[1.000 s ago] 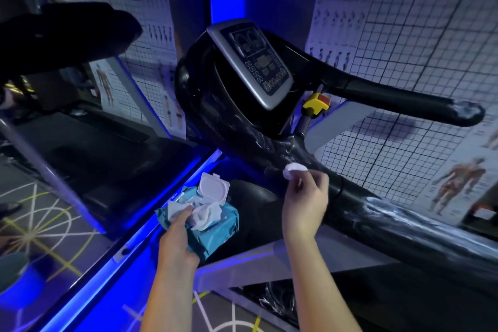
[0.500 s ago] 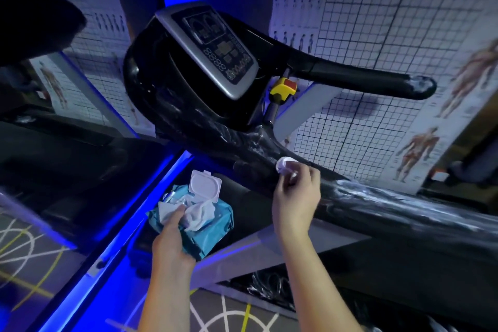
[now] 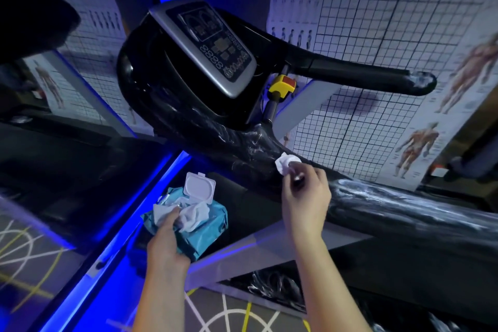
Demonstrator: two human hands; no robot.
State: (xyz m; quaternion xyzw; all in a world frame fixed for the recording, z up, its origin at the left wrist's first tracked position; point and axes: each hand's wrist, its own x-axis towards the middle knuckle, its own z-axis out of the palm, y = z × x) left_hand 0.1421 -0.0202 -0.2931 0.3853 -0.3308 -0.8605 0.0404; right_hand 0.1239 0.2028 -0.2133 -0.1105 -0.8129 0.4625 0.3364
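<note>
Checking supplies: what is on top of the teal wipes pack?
Its white lid stands open; a crumpled white wipe sticks out, pinched by the left hand. The pack hides the rest.

One wide-angle camera, worn on the head, looks forward and down at close range. The console (image 3: 207,46) fills the upper centre, tilted. Below it, the left hand (image 3: 168,234) and right hand (image 3: 307,202) reach in from the bottom edge; behind it stands the wall (image 3: 377,8).

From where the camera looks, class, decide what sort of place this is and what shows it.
Probably a gym: a treadmill console, its black handrail, and muscle charts on the gridded wall. The right hand pinches a wipe by that handrail; the left hand holds a wipes pack.
</note>
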